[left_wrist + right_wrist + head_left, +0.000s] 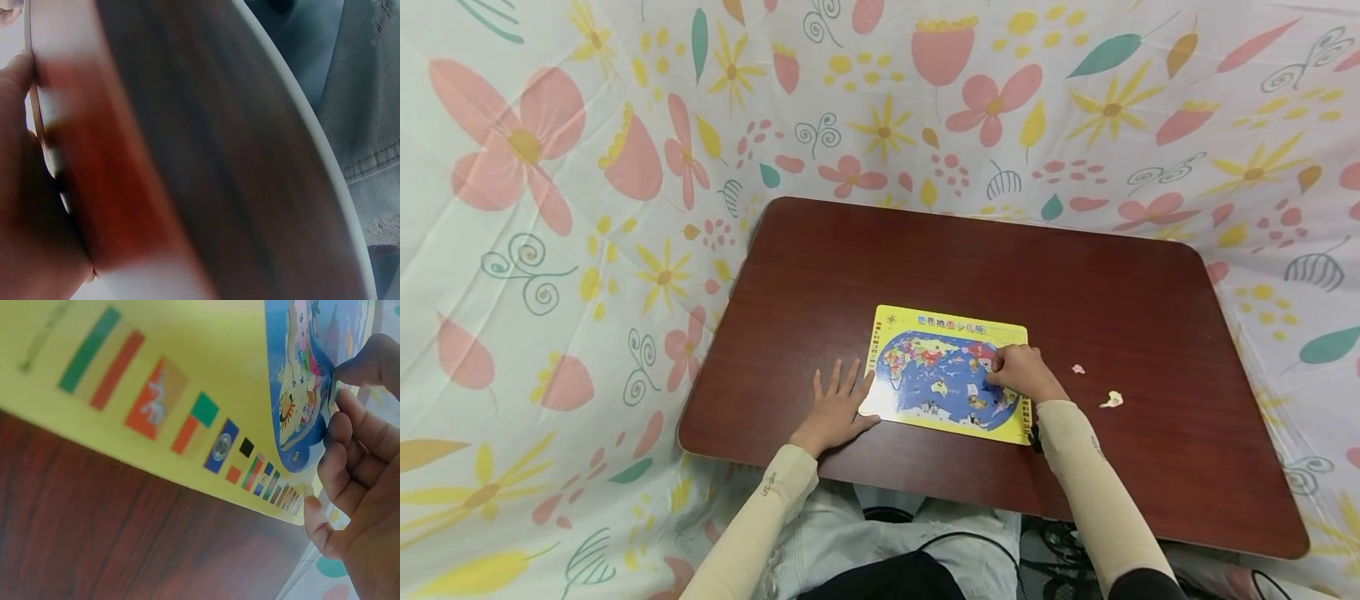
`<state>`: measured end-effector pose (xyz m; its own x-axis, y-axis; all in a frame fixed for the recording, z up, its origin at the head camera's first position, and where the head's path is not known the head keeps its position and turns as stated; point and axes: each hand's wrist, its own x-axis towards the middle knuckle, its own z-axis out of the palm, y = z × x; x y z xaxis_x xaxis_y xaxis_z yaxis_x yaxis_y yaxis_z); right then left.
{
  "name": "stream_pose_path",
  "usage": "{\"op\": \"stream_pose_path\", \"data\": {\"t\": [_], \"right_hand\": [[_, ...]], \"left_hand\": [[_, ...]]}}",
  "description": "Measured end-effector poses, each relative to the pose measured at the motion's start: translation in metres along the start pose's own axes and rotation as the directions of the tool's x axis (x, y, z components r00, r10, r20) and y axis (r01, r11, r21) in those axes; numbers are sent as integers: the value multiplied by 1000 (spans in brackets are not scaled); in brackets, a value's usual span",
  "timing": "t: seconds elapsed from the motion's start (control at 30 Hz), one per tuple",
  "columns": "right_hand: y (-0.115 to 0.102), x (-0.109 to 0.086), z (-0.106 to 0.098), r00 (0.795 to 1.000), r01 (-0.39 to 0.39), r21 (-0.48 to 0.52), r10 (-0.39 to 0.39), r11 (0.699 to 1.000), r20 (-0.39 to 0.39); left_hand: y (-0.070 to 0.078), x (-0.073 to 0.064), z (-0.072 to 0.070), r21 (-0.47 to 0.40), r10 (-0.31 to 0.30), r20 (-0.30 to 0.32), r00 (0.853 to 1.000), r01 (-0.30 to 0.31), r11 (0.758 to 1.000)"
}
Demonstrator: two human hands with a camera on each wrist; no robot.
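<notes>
R hand (1028, 372) is pinching thin pc (330, 397) at R side of map board (955, 368); L hand (835, 412) is resting by opp. edge.

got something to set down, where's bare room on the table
Bare tabletop lies behind the map board to the far edge; left of the left hand; and between the two small pieces and the right edge. Crowded: the board's right side, under the right hand.

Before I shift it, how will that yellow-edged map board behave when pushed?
The map board likely feels light, since its edge looks thin. It seems fairly stiff, lying without visible curling. Tipping or rolling looks unlikely because it rests flat on the table.
</notes>
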<state>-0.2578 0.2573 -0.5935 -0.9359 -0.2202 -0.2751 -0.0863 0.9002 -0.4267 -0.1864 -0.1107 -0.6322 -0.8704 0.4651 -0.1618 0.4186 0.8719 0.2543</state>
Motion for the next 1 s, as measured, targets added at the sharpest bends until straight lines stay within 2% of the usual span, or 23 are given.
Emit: {"op": "stream_pose_path", "data": {"t": [0.37,0.57,0.87,1.0], "right_hand": [[4,-2,0,1000,9,19,-9,1000,-20],[7,-5,2,995,72,5,-71,997,-75],[4,-13,1,988,94,4,-93,996,-120],[10,-16,-3,987,91,9,-89,996,-135]], "left_hand": [[3,-1,-4,6,-7,22,1000,7,1000],[2,-2,-4,3,-6,14,1000,6,1000],[1,-2,-1,-27,5,-11,1000,-5,1000],[1,-3,-3,-25,1,4,1000,-1,1000]]}}
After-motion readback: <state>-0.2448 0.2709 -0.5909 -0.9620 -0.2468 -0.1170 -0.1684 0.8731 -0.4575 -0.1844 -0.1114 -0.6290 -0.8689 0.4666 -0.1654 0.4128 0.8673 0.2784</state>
